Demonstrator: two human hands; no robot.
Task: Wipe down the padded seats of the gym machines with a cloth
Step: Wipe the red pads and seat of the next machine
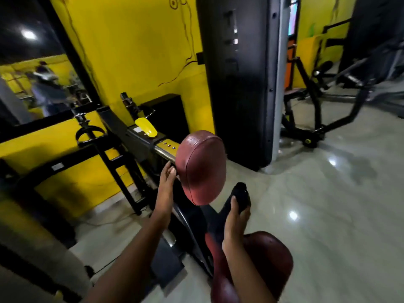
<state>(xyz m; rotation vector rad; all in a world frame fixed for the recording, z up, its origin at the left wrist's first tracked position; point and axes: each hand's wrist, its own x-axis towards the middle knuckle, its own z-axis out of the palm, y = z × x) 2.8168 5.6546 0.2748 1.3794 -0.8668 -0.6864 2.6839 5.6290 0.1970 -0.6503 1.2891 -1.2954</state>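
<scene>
1. Your left grip [167,182] was open, its straight fingers touching the 8 o'clock edge of the reddish-brown oval padded backrest [201,167].
2. Your right grip [235,224] was closed round the black cloth [239,195], just beside the backrest at its 5 o'clock, not touching it.
3. The maroon padded seat [271,259] lay below your right wrist, at 6 o'clock from the cloth.

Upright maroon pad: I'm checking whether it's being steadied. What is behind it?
The left hand reaches behind the left edge of the pad, just below a yellow bar with holes that runs to its back. Where that bar joins is hidden by the pad itself.
</scene>
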